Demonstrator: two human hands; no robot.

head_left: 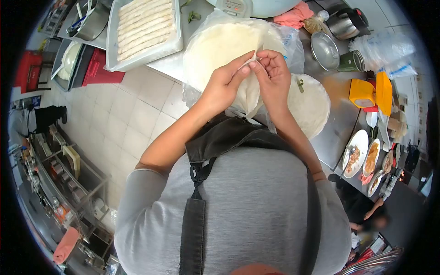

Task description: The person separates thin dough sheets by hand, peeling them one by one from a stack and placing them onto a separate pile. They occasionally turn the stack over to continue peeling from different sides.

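The left hand (224,85) and right hand (275,78) meet at the fingertips, both pinching a thin pale sheet (249,96) that hangs in folds toward the dark apron (220,142). Behind it lies the large pale round (206,52), on clear plastic (294,43) (crumpled at the edges). To the right of the large round and nearer the body is a second pale round (309,112), bearing a green scrap (300,85). Left of the large round sits a white tray (149,57) of long pale rolls (144,27); to its right stand a metal bowl (325,51) and a green can (351,61).
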